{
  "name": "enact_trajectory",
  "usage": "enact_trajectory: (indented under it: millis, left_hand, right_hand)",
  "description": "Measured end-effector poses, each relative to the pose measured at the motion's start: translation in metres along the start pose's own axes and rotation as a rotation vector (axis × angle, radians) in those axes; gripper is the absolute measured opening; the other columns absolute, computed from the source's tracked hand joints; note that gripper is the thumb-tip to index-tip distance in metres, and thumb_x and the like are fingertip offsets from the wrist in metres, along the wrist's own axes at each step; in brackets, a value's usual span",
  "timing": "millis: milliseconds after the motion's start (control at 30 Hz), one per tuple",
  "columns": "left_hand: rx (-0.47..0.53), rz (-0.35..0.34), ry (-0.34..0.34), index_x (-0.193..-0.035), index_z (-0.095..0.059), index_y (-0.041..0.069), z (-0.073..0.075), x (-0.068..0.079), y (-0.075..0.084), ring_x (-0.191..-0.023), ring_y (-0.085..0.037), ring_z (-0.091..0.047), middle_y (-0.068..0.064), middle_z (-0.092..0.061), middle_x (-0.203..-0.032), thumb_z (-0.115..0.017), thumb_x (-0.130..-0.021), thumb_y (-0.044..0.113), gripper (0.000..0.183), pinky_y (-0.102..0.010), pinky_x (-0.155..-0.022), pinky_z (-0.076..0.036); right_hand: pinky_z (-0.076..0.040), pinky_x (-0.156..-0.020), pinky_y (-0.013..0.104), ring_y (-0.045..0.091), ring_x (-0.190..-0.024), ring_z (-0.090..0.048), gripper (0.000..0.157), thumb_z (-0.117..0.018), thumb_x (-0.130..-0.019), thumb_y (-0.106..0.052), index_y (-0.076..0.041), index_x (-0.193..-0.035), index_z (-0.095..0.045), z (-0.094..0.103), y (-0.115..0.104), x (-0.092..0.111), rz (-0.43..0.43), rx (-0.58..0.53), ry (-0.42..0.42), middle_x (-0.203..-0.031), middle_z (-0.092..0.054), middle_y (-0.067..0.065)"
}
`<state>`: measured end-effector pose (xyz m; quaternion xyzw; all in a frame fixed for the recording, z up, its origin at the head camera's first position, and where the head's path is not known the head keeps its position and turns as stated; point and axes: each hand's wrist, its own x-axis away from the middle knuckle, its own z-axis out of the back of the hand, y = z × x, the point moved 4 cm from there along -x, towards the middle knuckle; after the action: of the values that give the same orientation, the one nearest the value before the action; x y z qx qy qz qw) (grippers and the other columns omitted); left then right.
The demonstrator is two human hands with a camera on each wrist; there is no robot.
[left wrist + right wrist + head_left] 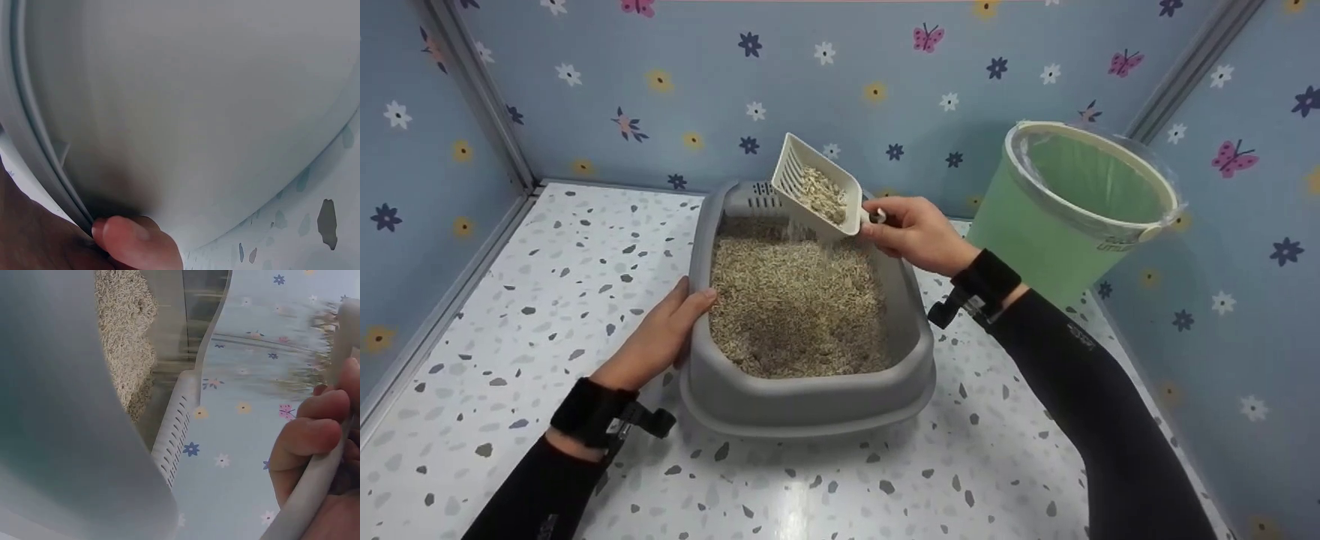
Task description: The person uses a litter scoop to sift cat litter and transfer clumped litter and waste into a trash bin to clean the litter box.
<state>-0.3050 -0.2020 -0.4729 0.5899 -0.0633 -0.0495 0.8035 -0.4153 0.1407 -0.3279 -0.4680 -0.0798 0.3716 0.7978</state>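
My right hand (919, 234) grips the handle of a cream slotted litter scoop (852, 217), raised over the back of a grey litter box (810, 409). Clumpy litter lies in the scoop, and fine grains fall through its slots. In the right wrist view, fingers curl round the pale handle (309, 498). My left hand (660, 334) holds the box's left side, thumb over the rim. Seen from the left wrist, its fingertips (132, 239) tuck under the rim against the outer wall (197, 112). Beige grainy litter (802, 307) fills the box's bottom.
A green bin (1027, 232) with a clear plastic liner (1035, 139) stands right of the box, by the back wall. Blue panels (825, 90) with flowers and butterflies enclose three sides. The speckled white surface (570, 300) lies beneath everything.
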Motion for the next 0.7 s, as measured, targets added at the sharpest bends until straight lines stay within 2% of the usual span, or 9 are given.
enact_trajectory:
  millis: [133, 233, 400, 533, 700]
  left_hand:
    - [0.010, 0.003, -0.005, -0.172, -0.032, 0.019, 0.000, 0.000, 0.001, -0.048, -0.014, -0.039, 0.001, -0.042, -0.067, -0.045, -0.115, 0.066, 0.074, -0.037, -0.045, -0.045]
    - [0.017, 0.005, -0.005, -0.162, -0.039, 0.016, -0.001, -0.001, 0.001, -0.048, -0.014, -0.037, 0.001, -0.041, -0.067, -0.045, -0.115, 0.065, 0.068, -0.035, -0.045, -0.043]
    - [0.009, 0.011, -0.004, -0.159, -0.041, 0.015, -0.001, 0.000, 0.001, -0.049, -0.015, -0.038, 0.001, -0.042, -0.068, -0.046, -0.115, 0.065, 0.066, -0.035, -0.044, -0.043]
    - [0.020, 0.007, -0.007, -0.162, -0.040, 0.015, -0.001, -0.001, 0.001, -0.049, -0.014, -0.039, 0.001, -0.042, -0.069, -0.046, -0.116, 0.064, 0.067, -0.035, -0.046, -0.044]
    - [0.027, 0.004, -0.008, -0.166, -0.036, 0.017, 0.000, -0.001, 0.000, -0.048, -0.014, -0.039, 0.001, -0.041, -0.068, -0.046, -0.115, 0.065, 0.071, -0.036, -0.047, -0.044]
  right_hand:
    - [-0.040, -0.053, 0.023, 0.009, -0.058, -0.048, 0.023, -0.068, -0.110, -0.004, 0.007, -0.127, -0.077, 0.003, -0.002, 0.000, 0.001, 0.006, 0.025, -0.068, -0.055, -0.002]
    - [-0.040, -0.052, 0.021, 0.008, -0.057, -0.047, 0.023, -0.068, -0.110, -0.006, 0.005, -0.128, -0.078, 0.006, -0.005, 0.000, -0.039, 0.041, 0.009, -0.068, -0.056, -0.003]
    - [-0.042, -0.057, 0.022, 0.008, -0.061, -0.050, 0.022, -0.070, -0.111, -0.013, -0.001, -0.127, -0.080, 0.012, -0.012, -0.004, -0.120, 0.235, -0.045, -0.073, -0.057, -0.003]
    - [-0.040, -0.062, 0.027, 0.011, -0.065, -0.048, 0.020, -0.072, -0.111, -0.018, -0.006, -0.123, -0.081, 0.013, -0.017, -0.009, -0.164, 0.421, -0.153, -0.076, -0.055, -0.003]
    - [-0.041, -0.067, 0.033, 0.014, -0.068, -0.047, 0.018, -0.072, -0.111, -0.022, -0.006, -0.113, -0.080, 0.006, -0.022, -0.015, -0.223, 0.585, -0.371, -0.076, -0.053, -0.002]
